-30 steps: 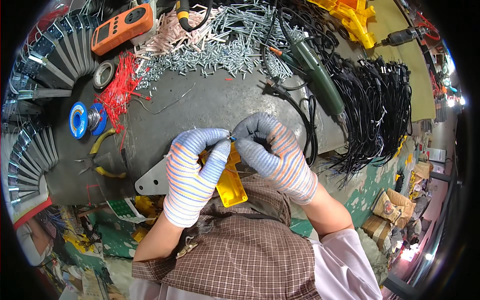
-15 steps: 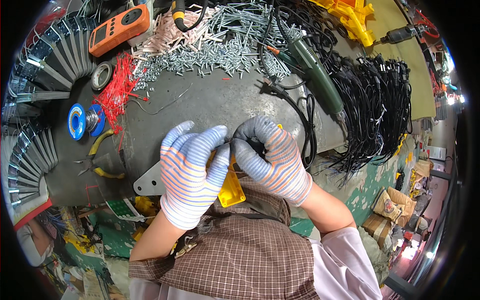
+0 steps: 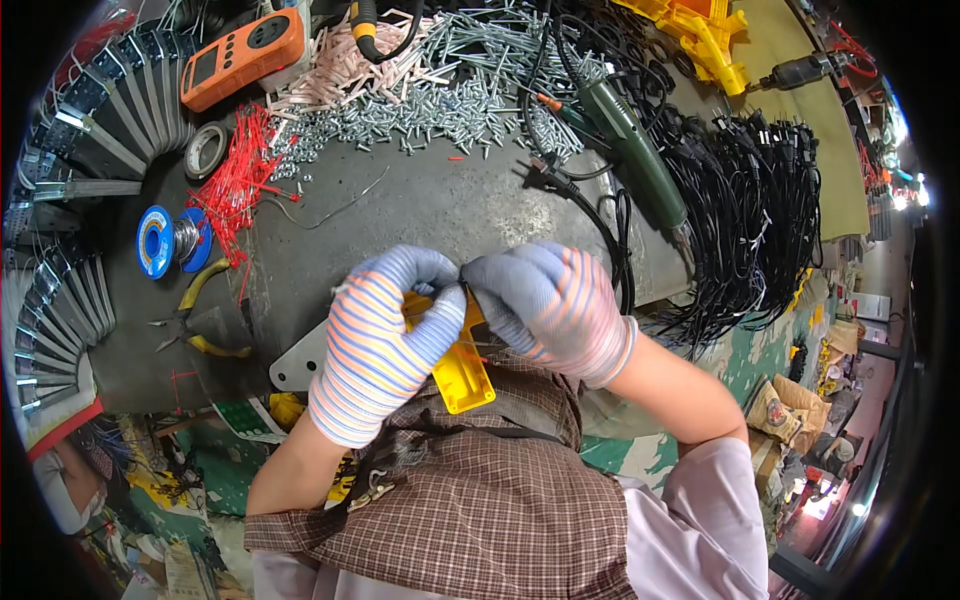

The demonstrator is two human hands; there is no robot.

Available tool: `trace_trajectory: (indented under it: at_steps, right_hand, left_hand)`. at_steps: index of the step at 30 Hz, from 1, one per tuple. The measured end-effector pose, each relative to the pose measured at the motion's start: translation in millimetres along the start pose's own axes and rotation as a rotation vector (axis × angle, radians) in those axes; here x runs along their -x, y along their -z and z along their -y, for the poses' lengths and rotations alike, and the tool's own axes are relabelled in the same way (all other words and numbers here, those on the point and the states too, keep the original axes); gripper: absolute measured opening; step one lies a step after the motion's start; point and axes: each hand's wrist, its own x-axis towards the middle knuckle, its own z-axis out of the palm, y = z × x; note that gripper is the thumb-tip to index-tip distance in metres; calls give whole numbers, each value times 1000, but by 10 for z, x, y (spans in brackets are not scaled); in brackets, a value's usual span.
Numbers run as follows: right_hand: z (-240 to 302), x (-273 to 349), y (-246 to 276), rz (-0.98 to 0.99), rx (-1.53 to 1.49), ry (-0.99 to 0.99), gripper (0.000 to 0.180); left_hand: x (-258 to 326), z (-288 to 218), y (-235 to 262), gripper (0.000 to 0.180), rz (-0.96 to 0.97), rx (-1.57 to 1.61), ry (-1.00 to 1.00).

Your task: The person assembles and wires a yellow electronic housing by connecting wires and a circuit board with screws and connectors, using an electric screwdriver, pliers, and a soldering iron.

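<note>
Both my hands wear striped knit gloves and meet over the near edge of the bench. My left hand (image 3: 375, 335) is closed, its thumb and fingertips pinched together. Against them press the bent fingers of my right hand (image 3: 555, 305), also closed. A sliver of something small and dark shows where the fingertips meet, too covered to name. Under and between the hands is a yellow plastic housing (image 3: 464, 382), hollow side up; its upper part is hidden by my fingers. Beside my left wrist lies a grey metal plate (image 3: 297, 364) with holes.
Yellow-handled pliers (image 3: 205, 310), a blue solder spool (image 3: 155, 243), red wires (image 3: 237, 175) and a tape roll (image 3: 206, 150) lie left. Screws (image 3: 430, 110) and an orange meter (image 3: 243, 60) are at the back. A green electric screwdriver (image 3: 633, 150) and black power cords (image 3: 740, 220) lie right.
My left hand's raised fingers have curled inward to the pinch. The right hand has rolled over, its back now turned up and its elbow further out. The yellow housing has shifted slightly.
</note>
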Motion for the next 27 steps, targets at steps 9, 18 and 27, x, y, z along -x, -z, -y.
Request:
trace_trajectory:
  at_steps: [9,18,27]
  right_hand:
    - [-50,-117,176,223,-453,-214,17]
    - [-75,-190,219,549,-656,-307,11]
    - [-8,-88,89,244,-304,-246,14]
  left_hand:
    - [-33,32,35,13,-8,-102,-187]
    - [-30,65,19,19,-206,-617,-764]
    - [-93,79,-12,21,-127,-292,-434]
